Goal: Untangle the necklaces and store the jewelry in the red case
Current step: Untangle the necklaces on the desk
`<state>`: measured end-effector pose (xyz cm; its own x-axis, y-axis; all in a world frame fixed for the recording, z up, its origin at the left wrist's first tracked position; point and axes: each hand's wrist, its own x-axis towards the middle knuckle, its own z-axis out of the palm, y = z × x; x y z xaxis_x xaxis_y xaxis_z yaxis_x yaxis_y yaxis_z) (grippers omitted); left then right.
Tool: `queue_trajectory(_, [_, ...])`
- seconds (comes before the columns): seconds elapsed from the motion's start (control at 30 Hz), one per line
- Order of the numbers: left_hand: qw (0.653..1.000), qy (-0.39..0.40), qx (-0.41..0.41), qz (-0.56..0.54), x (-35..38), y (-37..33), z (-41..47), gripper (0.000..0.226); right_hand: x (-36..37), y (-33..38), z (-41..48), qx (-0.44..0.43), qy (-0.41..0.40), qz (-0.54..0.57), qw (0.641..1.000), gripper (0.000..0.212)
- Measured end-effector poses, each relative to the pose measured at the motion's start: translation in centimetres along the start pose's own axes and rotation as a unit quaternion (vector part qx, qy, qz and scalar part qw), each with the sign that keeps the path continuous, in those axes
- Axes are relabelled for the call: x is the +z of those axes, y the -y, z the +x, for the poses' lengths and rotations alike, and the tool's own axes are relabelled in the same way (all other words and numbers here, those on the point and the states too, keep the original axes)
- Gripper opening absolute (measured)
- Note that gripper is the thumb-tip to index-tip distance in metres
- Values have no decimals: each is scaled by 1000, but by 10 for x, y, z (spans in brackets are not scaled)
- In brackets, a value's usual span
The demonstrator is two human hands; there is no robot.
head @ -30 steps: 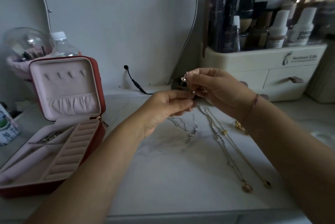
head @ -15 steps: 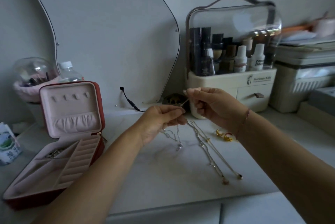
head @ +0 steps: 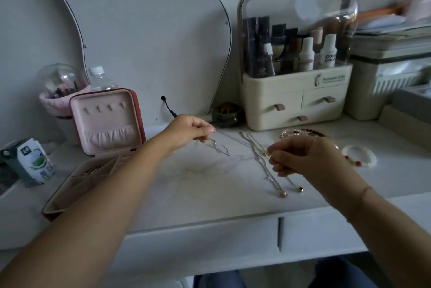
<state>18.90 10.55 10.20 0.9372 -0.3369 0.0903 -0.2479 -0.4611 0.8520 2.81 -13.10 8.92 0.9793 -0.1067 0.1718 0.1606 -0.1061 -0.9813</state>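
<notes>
A white marble-patterned worktop [head: 198, 189] is seen spread with jewellery. At its far right, a cream cosmetics organiser with a clear domed lid [head: 293, 101] is stood against the wall. At the left, the red square jewellery case with pink lining [head: 109, 122] is laid open, its lid propped upright and its tray partly hidden by the left forearm. The left hand [head: 189, 130] is held just right of the case lid, and a thin silver chain [head: 233, 139] is pinched in its grip, a tangled loop of it being left on the worktop below the fingertips. The chain is drawn taut to the right hand [head: 303, 159], nearer and to the right, where it is pinched by curled fingertips. Beneath that hand, a long silver necklace with a pinkish pendant [head: 268, 173] and a long gold necklace with a round pendant [head: 291, 181] are laid side by side. A white beaded bracelet [head: 359, 156] is placed further right.
</notes>
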Motion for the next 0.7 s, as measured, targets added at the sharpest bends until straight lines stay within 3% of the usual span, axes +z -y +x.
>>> queue_trajectory(0.13, [999,-24,-2,48,4,7,19,8,16,-22,-31,-100,-81,-211,969,11])
queue_trajectory(0.27, [993,-66,17,100,18,6,38,9,32,-55,-34,-269,-146,-381,872,11])
queue_trajectory(0.37, [986,-89,41,135,32,3,51,10,34,-69,-34,-314,-178,-420,833,10])
queue_trajectory(0.7, [973,-107,79,190,63,15,66,12,30,-73,-43,-349,-158,-484,787,16])
